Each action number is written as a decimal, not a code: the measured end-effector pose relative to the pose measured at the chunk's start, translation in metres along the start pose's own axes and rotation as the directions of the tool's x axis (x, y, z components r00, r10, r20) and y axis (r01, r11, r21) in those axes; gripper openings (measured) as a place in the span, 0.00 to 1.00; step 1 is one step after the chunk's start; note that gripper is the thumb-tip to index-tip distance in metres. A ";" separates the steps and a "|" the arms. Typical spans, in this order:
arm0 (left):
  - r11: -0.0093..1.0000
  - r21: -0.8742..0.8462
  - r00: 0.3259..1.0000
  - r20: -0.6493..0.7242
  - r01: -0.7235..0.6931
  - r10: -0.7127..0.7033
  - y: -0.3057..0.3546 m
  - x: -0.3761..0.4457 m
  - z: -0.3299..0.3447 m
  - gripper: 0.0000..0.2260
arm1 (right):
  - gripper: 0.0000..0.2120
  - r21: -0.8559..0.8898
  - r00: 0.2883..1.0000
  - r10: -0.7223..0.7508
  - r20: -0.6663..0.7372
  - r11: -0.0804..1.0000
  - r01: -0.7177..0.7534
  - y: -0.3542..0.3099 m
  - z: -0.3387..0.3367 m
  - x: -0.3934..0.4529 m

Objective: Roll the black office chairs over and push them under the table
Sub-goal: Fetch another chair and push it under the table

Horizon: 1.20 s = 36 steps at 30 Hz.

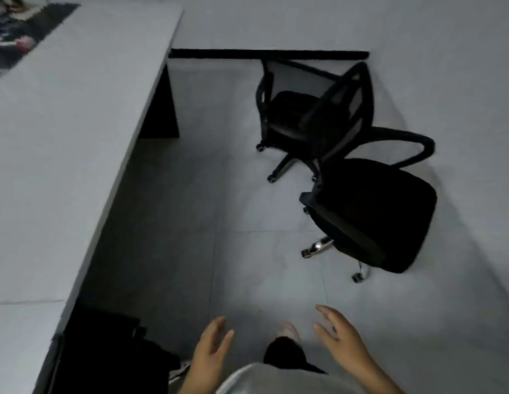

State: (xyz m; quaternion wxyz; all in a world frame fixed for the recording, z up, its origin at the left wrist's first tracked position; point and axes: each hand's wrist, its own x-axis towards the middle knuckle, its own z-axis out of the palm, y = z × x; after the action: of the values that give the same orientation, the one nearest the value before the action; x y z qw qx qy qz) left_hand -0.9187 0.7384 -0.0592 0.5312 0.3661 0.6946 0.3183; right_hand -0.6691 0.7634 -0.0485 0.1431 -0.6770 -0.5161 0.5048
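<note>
Two black office chairs stand on the grey floor to the right of the white table (62, 143). The nearer chair (372, 211) has a wide black seat, a curved armrest and chrome legs with castors. The farther chair (293, 115) has a mesh back and black legs, and stands close behind the nearer one. My left hand (210, 351) and my right hand (338, 339) hang low in front of me with fingers relaxed, holding nothing, well short of both chairs.
A black bar (270, 54) runs along the floor by the far wall. A dark table leg panel (165, 112) stands under the table's far end. Something black (111, 354) lies under the table near my feet. Blurred clutter (17, 38) sits at the table's far left.
</note>
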 end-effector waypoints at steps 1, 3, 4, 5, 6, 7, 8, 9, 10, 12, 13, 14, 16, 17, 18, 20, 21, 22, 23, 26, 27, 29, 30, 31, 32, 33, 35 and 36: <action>0.998 0.033 0.997 0.053 -0.059 0.057 0.012 0.008 0.006 0.12 | 0.27 0.046 0.996 0.020 -0.085 0.999 -0.016 0.008 -0.007 -0.009; 0.981 0.072 0.970 0.174 -0.182 0.167 0.043 0.023 0.021 0.14 | 0.20 0.130 0.968 0.051 -0.245 0.991 -0.020 0.016 -0.021 -0.023; 0.971 0.079 0.952 0.228 -0.228 0.205 0.059 0.030 0.030 0.15 | 0.19 0.163 0.948 0.055 -0.312 0.987 -0.004 0.019 -0.028 -0.027; 0.962 0.075 0.935 0.265 -0.263 0.235 0.074 0.036 0.041 0.15 | 0.18 0.196 0.929 0.057 -0.365 0.980 0.017 0.021 -0.036 -0.031; 0.954 0.074 0.923 0.286 -0.290 0.258 0.086 0.042 0.052 0.14 | 0.18 0.217 0.914 0.055 -0.401 0.976 0.036 0.024 -0.042 -0.032; 0.947 0.067 0.910 0.307 -0.313 0.279 0.097 0.047 0.065 0.13 | 0.17 0.231 0.904 0.063 -0.424 0.972 0.041 0.028 -0.049 -0.033; 0.938 0.064 0.896 0.324 -0.340 0.303 0.104 0.052 0.078 0.12 | 0.17 0.240 0.897 0.073 -0.437 0.970 0.038 0.031 -0.055 -0.031; 0.933 0.059 0.886 0.341 -0.354 0.314 0.110 0.056 0.091 0.10 | 0.16 0.255 0.892 0.092 -0.443 0.966 0.027 0.034 -0.062 -0.029; 0.932 0.061 0.882 0.353 -0.356 0.314 0.113 0.060 0.104 0.09 | 0.15 0.274 0.888 0.111 -0.446 0.962 0.017 0.038 -0.069 -0.024; 0.939 0.068 0.888 0.353 -0.338 0.295 0.114 0.071 0.128 0.11 | 0.23 0.317 0.892 0.149 -0.426 0.948 -0.006 0.043 -0.086 -0.013; 0.946 0.072 0.898 0.344 -0.316 0.274 0.114 0.075 0.139 0.12 | 0.32 0.301 0.893 0.140 -0.427 0.954 -0.006 0.044 -0.097 -0.006; 0.953 0.077 0.910 0.326 -0.294 0.255 0.114 0.079 0.148 0.14 | 0.38 0.279 0.898 0.134 -0.419 0.960 -0.014 0.046 -0.108 0.003; 0.965 0.060 0.936 0.264 -0.255 0.231 0.116 0.086 0.160 0.16 | 0.26 0.295 0.915 0.154 -0.373 0.955 -0.040 0.044 -0.129 0.024; 0.969 0.048 0.948 0.223 -0.242 0.226 0.119 0.091 0.164 0.16 | 0.18 0.305 0.919 0.151 -0.365 0.952 -0.035 0.039 -0.139 0.036; 0.972 0.035 0.958 0.182 -0.232 0.222 0.125 0.096 0.166 0.15 | 0.15 0.292 0.924 0.118 -0.364 0.956 -0.007 0.033 -0.149 0.050; 0.973 0.022 0.968 0.112 -0.228 0.224 0.140 0.111 0.164 0.13 | 0.14 0.245 0.934 0.043 -0.354 0.968 0.048 0.016 -0.163 0.082; 0.972 0.015 0.970 0.078 -0.233 0.231 0.149 0.120 0.159 0.12 | 0.14 0.224 0.939 0.009 -0.343 0.972 0.072 0.002 -0.168 0.098; 0.970 0.010 0.969 0.048 -0.242 0.241 0.159 0.130 0.154 0.11 | 0.15 0.195 0.941 -0.035 -0.336 0.975 0.106 -0.011 -0.172 0.114; 0.968 0.004 0.968 0.019 -0.251 0.250 0.168 0.140 0.147 0.11 | 0.15 0.164 0.941 -0.080 -0.328 0.976 0.140 -0.024 -0.173 0.132; 0.967 -0.030 0.967 -0.055 -0.252 0.250 0.188 0.178 0.124 0.11 | 0.16 0.089 0.949 -0.167 -0.268 0.976 0.197 -0.063 -0.167 0.182; 0.971 -0.032 0.970 -0.061 -0.237 0.235 0.191 0.192 0.116 0.11 | 0.16 0.091 0.952 -0.167 -0.255 0.976 0.196 -0.071 -0.161 0.199; 0.976 -0.019 0.975 -0.061 -0.217 0.216 0.193 0.221 0.097 0.11 | 0.18 0.106 0.959 -0.141 -0.246 0.979 0.171 -0.090 -0.143 0.230; 0.978 -0.014 0.977 -0.059 -0.207 0.206 0.195 0.237 0.086 0.11 | 0.18 0.104 0.962 -0.131 -0.239 0.982 0.159 -0.102 -0.133 0.245; 0.982 -0.007 0.981 -0.051 -0.189 0.189 0.196 0.253 0.073 0.12 | 0.19 0.108 0.966 -0.119 -0.231 0.983 0.147 -0.116 -0.122 0.259; 0.985 0.002 0.984 -0.039 -0.172 0.172 0.199 0.269 0.058 0.12 | 0.20 0.117 0.966 -0.114 -0.233 0.983 0.144 -0.130 -0.112 0.272; 0.987 0.012 0.987 -0.031 -0.160 0.160 0.203 0.285 0.043 0.12 | 0.20 0.130 0.967 -0.100 -0.235 0.982 0.133 -0.146 -0.102 0.285; 0.987 0.035 0.986 -0.038 -0.158 0.160 0.219 0.316 0.013 0.11 | 0.17 0.158 0.969 -0.081 -0.233 0.980 0.120 -0.179 -0.084 0.309; 0.984 0.045 0.983 -0.046 -0.175 0.177 0.231 0.332 -0.001 0.11 | 0.18 0.159 0.967 -0.096 -0.237 0.978 0.137 -0.198 -0.077 0.321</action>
State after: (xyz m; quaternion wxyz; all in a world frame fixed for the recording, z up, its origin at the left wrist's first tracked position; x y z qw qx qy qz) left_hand -0.9358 1.1420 -0.0349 0.4759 0.4288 0.6789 0.3588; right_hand -0.7284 1.1437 -0.0449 0.2896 -0.6838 -0.4892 0.4575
